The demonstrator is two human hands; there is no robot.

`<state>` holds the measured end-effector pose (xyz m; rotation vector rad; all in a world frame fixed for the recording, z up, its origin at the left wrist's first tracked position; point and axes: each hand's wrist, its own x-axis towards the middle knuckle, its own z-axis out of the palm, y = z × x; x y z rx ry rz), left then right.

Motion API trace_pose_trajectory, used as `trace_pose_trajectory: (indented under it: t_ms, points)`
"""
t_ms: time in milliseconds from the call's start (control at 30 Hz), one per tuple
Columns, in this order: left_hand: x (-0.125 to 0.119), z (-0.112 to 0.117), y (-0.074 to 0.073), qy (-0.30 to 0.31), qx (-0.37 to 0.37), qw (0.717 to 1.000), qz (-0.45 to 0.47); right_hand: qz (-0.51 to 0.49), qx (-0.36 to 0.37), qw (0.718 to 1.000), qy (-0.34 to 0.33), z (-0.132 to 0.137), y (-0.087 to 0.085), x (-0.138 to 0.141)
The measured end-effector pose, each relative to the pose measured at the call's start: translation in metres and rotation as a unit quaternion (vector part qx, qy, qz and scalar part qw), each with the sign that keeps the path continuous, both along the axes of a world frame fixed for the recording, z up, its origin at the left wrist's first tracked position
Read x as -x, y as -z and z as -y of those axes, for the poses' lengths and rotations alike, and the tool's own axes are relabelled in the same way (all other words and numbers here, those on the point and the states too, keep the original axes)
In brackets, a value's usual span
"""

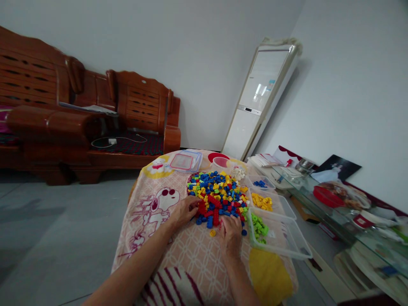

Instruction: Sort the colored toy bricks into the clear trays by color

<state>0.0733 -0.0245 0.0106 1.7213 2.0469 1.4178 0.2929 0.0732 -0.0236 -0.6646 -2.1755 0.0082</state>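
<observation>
A heap of mixed toy building bricks (219, 189) in blue, yellow, red and green lies on the cloth-covered table. My left hand (183, 211) is at the heap's left edge, fingers curled against the red bricks (202, 208); whatever sits between its fingertips is hidden. At the heap's front edge, my right hand (232, 236) has its fingers bent down and close together, and I cannot make out what they hold. A small yellow round piece (213, 233) lies between the hands. Just right of my right hand is a blue round piece (244, 232).
Clear boxes stand at the right: one with green bricks (259, 227), one with yellow bricks (262, 202), one with blue bricks (259, 183). White pieces (238, 173) lie behind. Lids (183, 161) and a round tub (220, 162) are at the back. A glass table (321, 208) adjoins right.
</observation>
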Motion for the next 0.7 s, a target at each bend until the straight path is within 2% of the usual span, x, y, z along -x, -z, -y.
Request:
trace_pose_trajectory:
  t_ms: [67,233,467,700]
  points:
    - [0.0,0.0,0.0,-0.001,-0.001,1.0,0.0,-0.03,0.0,1.0,-0.006,-0.005,0.001,0.0]
    - [0.0,0.001,-0.002,-0.004,0.006,1.0,0.001,-0.086,0.01,0.996,0.03,-0.016,-0.002,-0.002]
    - [0.0,0.0,-0.002,-0.006,0.001,1.0,-0.008,-0.012,-0.022,0.999,0.033,0.004,-0.01,0.009]
    - [-0.001,0.002,-0.004,-0.008,0.008,1.0,-0.006,0.061,0.026,0.994,0.086,0.01,-0.013,0.022]
